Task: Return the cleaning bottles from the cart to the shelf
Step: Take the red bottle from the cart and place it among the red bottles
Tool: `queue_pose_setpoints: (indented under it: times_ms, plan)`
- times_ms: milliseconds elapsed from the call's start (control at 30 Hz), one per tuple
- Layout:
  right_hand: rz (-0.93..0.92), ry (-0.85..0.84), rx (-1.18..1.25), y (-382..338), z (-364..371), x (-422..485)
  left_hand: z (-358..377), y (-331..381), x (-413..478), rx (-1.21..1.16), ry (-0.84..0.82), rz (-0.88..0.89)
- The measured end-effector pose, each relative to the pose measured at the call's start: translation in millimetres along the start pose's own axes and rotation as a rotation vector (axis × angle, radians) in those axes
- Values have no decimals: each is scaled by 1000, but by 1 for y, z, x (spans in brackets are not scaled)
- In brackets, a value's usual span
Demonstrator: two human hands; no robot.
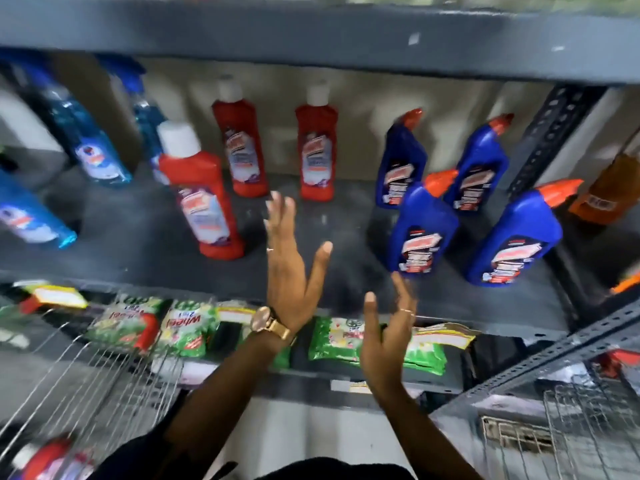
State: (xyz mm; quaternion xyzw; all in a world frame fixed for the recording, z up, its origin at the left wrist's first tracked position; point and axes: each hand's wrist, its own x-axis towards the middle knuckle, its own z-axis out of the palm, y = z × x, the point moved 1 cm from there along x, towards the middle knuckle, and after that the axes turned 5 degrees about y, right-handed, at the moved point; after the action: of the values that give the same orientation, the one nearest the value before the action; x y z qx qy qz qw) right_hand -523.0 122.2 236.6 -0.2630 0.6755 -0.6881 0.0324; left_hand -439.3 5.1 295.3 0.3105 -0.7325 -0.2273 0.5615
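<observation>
A dark grey metal shelf point(138, 237) with slotted uprights carries the stock, with green detergent packets point(187, 327) on the tier below. On its board stand three red plastic bottles with white caps, the nearest red bottle point(202, 199) toward the front edge left of centre and two at the back. Four blue angled-neck bottles with orange caps occupy the right half, the nearest blue bottle point(420, 230) close to the front edge. The left hand point(289, 271) and right hand point(388, 334) are both spread flat and grasp nothing, fingers released over the bare middle of the board, between the red and blue groups and touching neither. The wire cart point(104, 375) sits at lower left; one red bottle in the cart point(45, 459), blurred, appears to remain. Judged: these are rigid, smooth, liquid-filled bottles, moderately heavy; grip round the waist below the cap.
</observation>
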Motion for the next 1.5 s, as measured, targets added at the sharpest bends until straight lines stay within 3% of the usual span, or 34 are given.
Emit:
queue_pose_setpoints:
  times_ms: [233, 400, 467, 633, 800, 967, 1133, 1233, 1333, 1400, 1500]
  plan:
    - [-62, -741, 68, -52, 105, -94, -172, -54, -13, 328, 490, -299]
    - [-68, -1074, 38, -66, 170, -147, -272, -94, -44, 446, 660, -517]
    - [-37, -1244, -22, -63, 195, -169, -301, -115, -65, 465, 642, -611]
    - [-95, -1479, -215, -55, 251, -244, -357, -170, -144, 504, 538, -963]
    - [-208, -1517, -449, -33, 291, -304, -383, -221, -218, 512, 421, -1277]
    - [-498, -1483, -799, -7, 305, -341, -393, -273, -285, 510, 277, -1531]
    - [-544, -1497, -919, -2, 307, -341, -382, -312, -317, 451, 156, -1730]
    - [-596, -1513, -963, -3, 308, -342, -377, -335, -322, 394, 223, -1832]
    - [-605, -1515, -965, -3, 309, -343, -372, -354, -318, 450, 181, -1966]
    - [-584, -1526, -959, -2, 309, -341, -369, -358, -315, 417, 274, -2000]
    - [-552, -1565, -957, -1, 308, -338, -363, -353, -320, 140, 413, -1988]
